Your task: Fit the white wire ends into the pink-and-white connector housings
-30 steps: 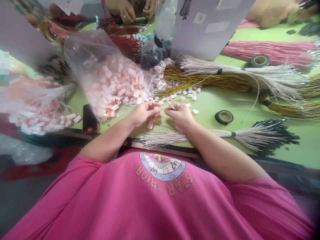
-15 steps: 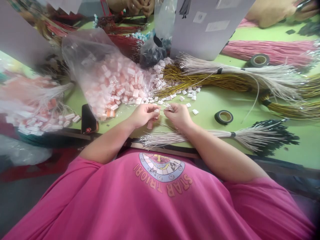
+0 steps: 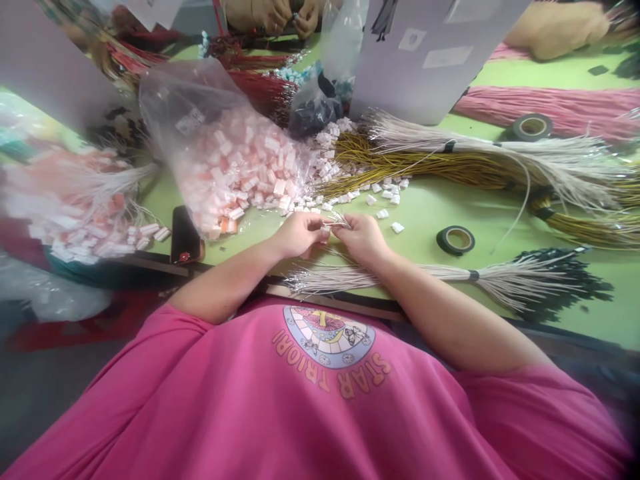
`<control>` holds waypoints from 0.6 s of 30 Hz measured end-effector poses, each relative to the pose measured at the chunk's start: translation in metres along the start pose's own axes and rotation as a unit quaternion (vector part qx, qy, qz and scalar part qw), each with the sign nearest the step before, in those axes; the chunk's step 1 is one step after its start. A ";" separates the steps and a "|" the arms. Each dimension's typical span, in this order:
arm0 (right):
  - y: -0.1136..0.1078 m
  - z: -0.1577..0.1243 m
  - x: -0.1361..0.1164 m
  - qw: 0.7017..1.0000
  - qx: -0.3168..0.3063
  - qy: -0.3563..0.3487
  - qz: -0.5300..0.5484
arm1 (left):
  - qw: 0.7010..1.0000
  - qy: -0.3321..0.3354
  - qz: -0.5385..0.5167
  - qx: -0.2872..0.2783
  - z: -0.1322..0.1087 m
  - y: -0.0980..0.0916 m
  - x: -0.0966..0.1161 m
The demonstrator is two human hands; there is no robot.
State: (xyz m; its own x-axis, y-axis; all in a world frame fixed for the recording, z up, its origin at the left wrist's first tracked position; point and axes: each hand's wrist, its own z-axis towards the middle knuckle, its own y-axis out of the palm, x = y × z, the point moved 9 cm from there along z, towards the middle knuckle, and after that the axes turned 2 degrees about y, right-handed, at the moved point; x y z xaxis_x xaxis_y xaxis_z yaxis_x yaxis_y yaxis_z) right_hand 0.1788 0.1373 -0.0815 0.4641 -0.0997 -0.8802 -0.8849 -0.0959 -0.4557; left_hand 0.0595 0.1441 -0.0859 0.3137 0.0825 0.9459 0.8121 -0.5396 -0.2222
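Observation:
My left hand [image 3: 301,235] is pinched at the table's near side, closed on a small white plastic connector partly hidden by the fingers. Just to its right, my right hand [image 3: 364,238] grips several thin white wires [image 3: 339,219], whose silvery tips fan out toward the left fingers. The fingertips of both hands nearly meet. Below them lies a taped bundle of white wires [image 3: 435,269], its right end carrying black pieces [image 3: 575,277]. Ahead of the hands, loose white connectors [image 3: 383,213] are scattered on the green tabletop [image 3: 415,227].
A clear bag of pink and white connectors [image 3: 260,167] stands ahead left, beside a dark phone [image 3: 186,233]. Black tape rolls [image 3: 455,240], yellow wires [image 3: 430,163], white wires [image 3: 500,147] and pink wires [image 3: 550,103] lie right. A co-worker's hands [image 3: 290,15] show beyond a panel [image 3: 430,60].
My hands have come closer together, and the wire tips now reach my left fingers. The connector is more covered by those fingers. The whole view has shifted slightly.

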 end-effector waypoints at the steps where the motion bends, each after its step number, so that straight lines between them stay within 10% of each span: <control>1: 0.000 0.000 0.001 1.000 -0.001 0.002 -0.009 | 1.000 -0.004 0.001 0.001 0.000 0.000 -0.001; 9: -0.004 0.000 -0.004 0.993 -0.010 -0.004 0.116 | 0.982 0.069 0.175 -0.002 -0.007 -0.024 0.030; 14: -0.017 0.000 0.000 0.982 0.031 0.036 0.184 | 0.871 0.097 0.434 0.209 0.007 -0.102 0.049; 18: -0.008 0.003 0.014 0.971 -0.010 0.094 0.219 | 0.828 0.070 0.515 0.212 0.027 -0.122 0.035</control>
State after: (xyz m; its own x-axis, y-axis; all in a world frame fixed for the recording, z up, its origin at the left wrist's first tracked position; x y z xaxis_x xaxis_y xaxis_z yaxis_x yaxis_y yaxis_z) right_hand 0.1921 0.1391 -0.0909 0.0442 -0.3148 -0.9481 -0.9990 -0.0217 -0.0394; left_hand -0.0147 0.2355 -0.0322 0.9111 -0.3515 0.2151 0.2589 0.0822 -0.9624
